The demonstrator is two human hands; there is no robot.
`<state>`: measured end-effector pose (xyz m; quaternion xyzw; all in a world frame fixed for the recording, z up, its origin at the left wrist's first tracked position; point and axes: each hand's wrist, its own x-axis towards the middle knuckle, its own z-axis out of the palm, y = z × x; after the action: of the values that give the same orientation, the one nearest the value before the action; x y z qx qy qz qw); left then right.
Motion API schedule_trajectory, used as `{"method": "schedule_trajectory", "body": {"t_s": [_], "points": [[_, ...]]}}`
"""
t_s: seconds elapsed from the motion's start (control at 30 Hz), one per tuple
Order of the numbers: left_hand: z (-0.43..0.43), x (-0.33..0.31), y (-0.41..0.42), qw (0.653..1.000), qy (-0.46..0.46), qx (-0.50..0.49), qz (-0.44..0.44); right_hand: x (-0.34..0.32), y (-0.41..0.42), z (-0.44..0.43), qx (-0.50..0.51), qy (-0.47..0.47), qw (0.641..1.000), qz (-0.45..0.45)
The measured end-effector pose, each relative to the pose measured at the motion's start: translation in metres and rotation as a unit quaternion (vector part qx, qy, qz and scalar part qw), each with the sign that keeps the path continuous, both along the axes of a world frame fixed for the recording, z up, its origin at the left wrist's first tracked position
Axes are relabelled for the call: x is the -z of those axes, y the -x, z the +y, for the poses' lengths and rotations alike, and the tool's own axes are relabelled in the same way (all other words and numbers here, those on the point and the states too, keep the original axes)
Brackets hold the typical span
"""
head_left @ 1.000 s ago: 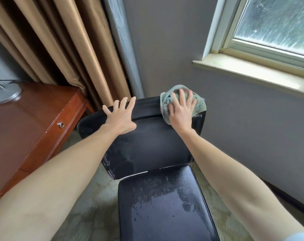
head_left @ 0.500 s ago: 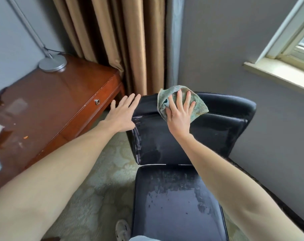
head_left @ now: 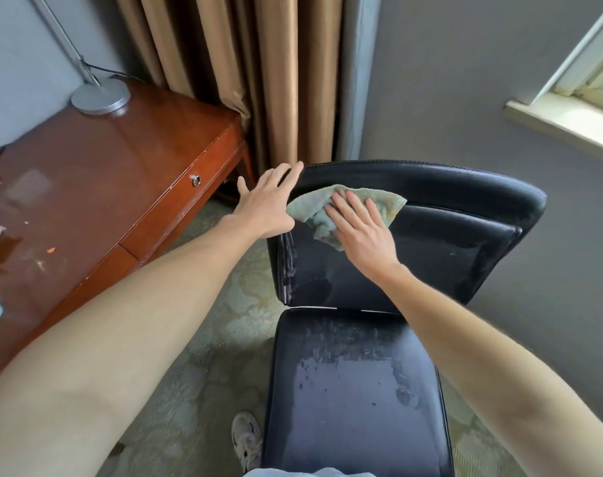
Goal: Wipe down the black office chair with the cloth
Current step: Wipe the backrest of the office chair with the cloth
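Note:
The black office chair [head_left: 455, 256] stands in front of me, its seat and backrest streaked with wet marks. My right hand [head_left: 362, 232] lies flat with straight fingers on the green cloth [head_left: 314, 208], pressing it against the upper left of the backrest. My left hand [head_left: 267, 204] is open with fingers spread, touching the backrest's top left corner right beside the cloth.
A reddish wooden desk [head_left: 97, 187] with a drawer knob stands at the left, a lamp base [head_left: 100, 97] on it. Tan curtains [head_left: 245, 70] hang behind the chair. A window sill [head_left: 561, 122] is at the upper right. My shoe [head_left: 246, 442] rests on the patterned carpet.
My right hand has slid the cloth leftwards and down along the backrest, close to my left hand. The view has shifted left, and my left hand now sits at the backrest's left corner.

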<state>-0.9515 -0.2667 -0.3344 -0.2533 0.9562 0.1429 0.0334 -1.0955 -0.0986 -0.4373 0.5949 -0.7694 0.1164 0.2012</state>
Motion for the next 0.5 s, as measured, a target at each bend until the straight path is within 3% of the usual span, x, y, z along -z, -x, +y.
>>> {"method": "schedule_trajectory", "body": {"t_s": [0.27, 0.5], "points": [[-0.007, 0.002, 0.001, 1.000, -0.020, 0.015, -0.009, -0.016, -0.007, -0.010, 0.101, 0.018, 0.990, -0.099], [-0.034, 0.008, -0.002, 0.988, 0.043, 0.148, 0.004, -0.009, -0.067, -0.078, 0.214, 0.101, 0.954, -0.186]]}}
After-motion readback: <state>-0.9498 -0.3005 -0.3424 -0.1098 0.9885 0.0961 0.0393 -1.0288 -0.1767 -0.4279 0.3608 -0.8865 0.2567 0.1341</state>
